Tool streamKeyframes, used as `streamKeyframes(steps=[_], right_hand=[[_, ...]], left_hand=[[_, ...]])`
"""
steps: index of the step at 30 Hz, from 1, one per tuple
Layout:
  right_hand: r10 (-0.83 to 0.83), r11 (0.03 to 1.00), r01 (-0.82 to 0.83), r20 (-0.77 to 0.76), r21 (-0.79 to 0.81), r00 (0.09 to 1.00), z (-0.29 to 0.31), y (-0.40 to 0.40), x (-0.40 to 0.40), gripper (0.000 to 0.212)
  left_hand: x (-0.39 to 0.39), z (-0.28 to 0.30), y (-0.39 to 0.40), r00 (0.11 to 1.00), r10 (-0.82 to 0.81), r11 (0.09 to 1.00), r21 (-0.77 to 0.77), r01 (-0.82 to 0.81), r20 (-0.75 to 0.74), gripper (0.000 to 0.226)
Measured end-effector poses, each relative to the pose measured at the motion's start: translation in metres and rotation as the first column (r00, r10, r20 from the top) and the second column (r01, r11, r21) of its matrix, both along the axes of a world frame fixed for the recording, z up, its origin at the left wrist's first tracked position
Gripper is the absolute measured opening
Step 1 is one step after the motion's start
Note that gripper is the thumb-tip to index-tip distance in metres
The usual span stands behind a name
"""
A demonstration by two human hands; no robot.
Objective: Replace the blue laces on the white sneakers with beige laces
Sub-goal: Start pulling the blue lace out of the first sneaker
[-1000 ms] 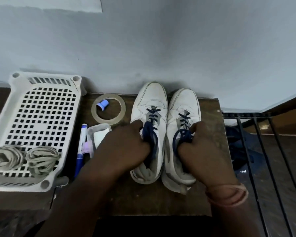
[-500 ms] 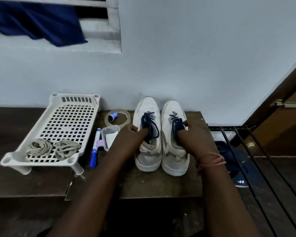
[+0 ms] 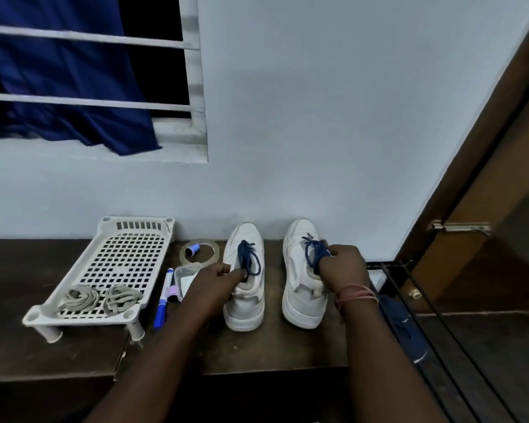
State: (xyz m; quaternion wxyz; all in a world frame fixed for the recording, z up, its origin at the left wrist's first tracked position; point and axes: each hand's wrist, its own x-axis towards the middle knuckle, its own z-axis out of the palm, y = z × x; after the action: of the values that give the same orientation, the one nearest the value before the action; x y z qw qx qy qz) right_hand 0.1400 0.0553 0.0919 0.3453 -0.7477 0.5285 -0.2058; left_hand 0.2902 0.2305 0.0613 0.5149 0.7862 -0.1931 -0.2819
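Both forearms are running off the bottom edge. The left hand [image 3: 216,277] is pinching the dark blue lace [image 3: 248,260] of the left white sneaker [image 3: 244,282]; the right hand [image 3: 344,267] is gripping the right white sneaker's [image 3: 301,279] lace, fingertips hidden. Two coiled beige laces [image 3: 100,298] are lying in the white perforated plastic tray [image 3: 116,254], blurred.

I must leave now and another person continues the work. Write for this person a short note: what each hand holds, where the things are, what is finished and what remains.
Left hand: grips the left sneaker at its opening, by the blue lace.
Right hand: grips the bunched blue lace of the right sneaker.
Both sneakers stand apart on the wooden table, toes to the wall.
Two beige lace bundles lie at the near end of the white perforated tray, left of the shoes.
Done: nothing visible; both blue laces are in the eyelets.
Left: pull out both blue laces, thread the beige ones.
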Motion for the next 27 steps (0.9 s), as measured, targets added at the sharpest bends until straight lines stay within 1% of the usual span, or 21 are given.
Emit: streamKeyframes(steps=[4,7,10,12,13,14,15,16,17,18,19,20,21,22,23,24,25,27], right_hand=[[-0.015,1.000,0.013,-0.133,-0.019,0.991,-0.006,-0.020,-0.022,0.013],[-0.005,1.000,0.006,-0.184,0.006,0.983,-0.017,-0.030,-0.027,0.011],[0.040,0.999,-0.041,-0.197,-0.001,0.980,-0.017,-0.037,-0.027,0.008],[0.052,0.999,-0.053,-0.160,-0.004,0.986,-0.016,-0.036,-0.027,0.008],[0.038,0.999,-0.043,-0.173,-0.026,0.984,-0.016,-0.031,-0.026,0.012],[-0.006,0.994,-0.016,-0.195,-0.109,0.981,-0.013,-0.023,-0.023,0.018],[-0.061,0.969,0.012,-0.193,-0.245,0.979,-0.010,-0.012,-0.018,0.026],[-0.097,0.920,0.047,-0.110,-0.389,0.989,-0.006,0.002,-0.012,0.033],[-0.060,0.865,0.060,0.017,-0.499,0.998,-0.002,0.015,-0.003,0.038],[0.038,0.827,0.036,0.119,-0.561,0.992,-0.002,0.025,0.006,0.040],[0.179,0.823,-0.060,0.158,-0.565,0.971,-0.002,0.035,0.014,0.038],[0.311,0.848,-0.196,0.162,-0.493,0.937,-0.004,0.041,0.021,0.035],[0.401,0.875,-0.327,0.156,-0.358,0.903,-0.005,0.046,0.025,0.032],[0.457,0.881,-0.428,0.129,-0.203,0.880,-0.008,0.051,0.027,0.034],[0.486,0.873,-0.476,0.102,-0.108,0.868,-0.015,0.053,0.028,0.040],[0.506,0.862,-0.501,0.073,-0.077,0.860,-0.021,0.056,0.028,0.046],[0.509,0.860,-0.504,0.061,-0.083,0.859,-0.026,0.059,0.028,0.049],[0.497,0.867,-0.488,0.098,-0.104,0.862,-0.030,0.063,0.028,0.048]], left_hand=[[-0.002,0.000,-0.004,0.999,0.048,0.999,-0.003,-0.048,-0.004,0.026],[-0.006,-0.001,-0.005,0.997,0.083,0.997,0.009,-0.083,-0.006,0.026],[-0.010,-0.001,-0.001,0.994,0.100,0.995,-0.023,-0.101,-0.032,0.022],[-0.012,0.001,0.002,0.996,0.092,0.996,-0.002,-0.092,-0.013,0.018],[-0.015,0.003,0.002,0.996,0.086,0.996,0.006,-0.086,-0.011,0.018],[-0.017,0.006,0.004,0.997,0.077,0.997,0.017,-0.077,-0.014,0.021],[-0.019,0.009,0.005,0.999,0.052,0.998,0.038,-0.051,-0.009,0.023],[-0.021,0.010,0.006,1.000,0.014,0.998,0.066,-0.014,0.003,0.026],[-0.023,0.012,0.008,0.999,-0.026,0.995,0.099,0.024,0.021,0.031],[-0.025,0.011,0.011,0.998,-0.052,0.991,0.124,0.047,0.038,0.034],[-0.027,0.011,0.015,0.997,-0.064,0.989,0.138,0.056,0.054,0.034],[-0.027,0.010,0.019,0.996,-0.071,0.988,0.139,0.061,0.063,0.035],[-0.026,0.010,0.023,0.994,-0.081,0.988,0.135,0.070,0.075,0.037],[-0.023,0.010,0.025,0.992,-0.086,0.989,0.126,0.074,0.089,0.036],[-0.020,0.011,0.025,0.990,-0.081,0.992,0.106,0.068,0.115,0.031],[-0.015,0.011,0.025,0.989,-0.064,0.996,0.068,0.056,0.132,0.024],[-0.011,0.011,0.023,0.990,-0.057,0.998,0.020,0.054,0.129,0.020],[-0.005,0.012,0.019,0.993,-0.063,0.996,-0.054,0.068,0.099,0.020]])
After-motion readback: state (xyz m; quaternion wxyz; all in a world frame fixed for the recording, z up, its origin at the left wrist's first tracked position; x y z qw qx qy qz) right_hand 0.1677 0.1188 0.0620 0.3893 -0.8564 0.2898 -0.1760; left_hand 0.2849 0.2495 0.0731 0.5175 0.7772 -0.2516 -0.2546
